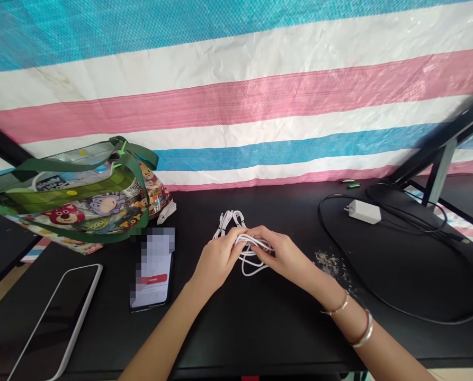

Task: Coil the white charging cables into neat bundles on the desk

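Observation:
Both my hands meet over the middle of the black table, closed around a white cable gathered in loose loops. My left hand pinches the loops from the left with thumb and fingers. From the other side, my right hand grips the same strands, its fingertips close to the left ones. Some loops hang below the fingers toward the table. Just behind my left hand lies another bundled white cable, folded and tied with a dark band. My fingers hide part of the held loops.
On the left stand a green-strapped cartoon bag, a lit phone and a white-edged phone. To the right lie a white charger, a long black cable and small pale crumbs. A striped sheet hangs behind the table.

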A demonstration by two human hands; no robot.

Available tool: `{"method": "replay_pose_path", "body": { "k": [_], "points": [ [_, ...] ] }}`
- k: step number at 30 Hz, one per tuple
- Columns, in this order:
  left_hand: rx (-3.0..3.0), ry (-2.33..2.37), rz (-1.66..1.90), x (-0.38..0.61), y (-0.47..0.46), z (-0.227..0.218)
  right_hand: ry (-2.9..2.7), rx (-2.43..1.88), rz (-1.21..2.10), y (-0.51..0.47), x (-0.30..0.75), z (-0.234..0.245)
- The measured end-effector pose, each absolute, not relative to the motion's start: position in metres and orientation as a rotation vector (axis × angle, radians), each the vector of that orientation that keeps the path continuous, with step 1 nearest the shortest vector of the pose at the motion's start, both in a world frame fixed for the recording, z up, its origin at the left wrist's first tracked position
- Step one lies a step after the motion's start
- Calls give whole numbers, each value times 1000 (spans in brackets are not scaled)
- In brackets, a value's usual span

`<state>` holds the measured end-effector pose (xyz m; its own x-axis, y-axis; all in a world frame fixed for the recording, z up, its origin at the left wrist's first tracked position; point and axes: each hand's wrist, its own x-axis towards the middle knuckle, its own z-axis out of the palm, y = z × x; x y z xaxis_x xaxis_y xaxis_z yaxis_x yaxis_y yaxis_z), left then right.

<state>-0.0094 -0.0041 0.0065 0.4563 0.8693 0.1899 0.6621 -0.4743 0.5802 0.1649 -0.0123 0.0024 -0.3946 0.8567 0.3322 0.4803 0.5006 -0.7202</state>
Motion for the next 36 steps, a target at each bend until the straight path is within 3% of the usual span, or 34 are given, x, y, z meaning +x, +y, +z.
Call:
{"method": "replay_pose_path", "body": {
  "k": [36],
  "points": [
    [1948, 1204, 998, -12, -5, 0, -1928, -1159, 658, -13, 168, 0]
  ]
}}
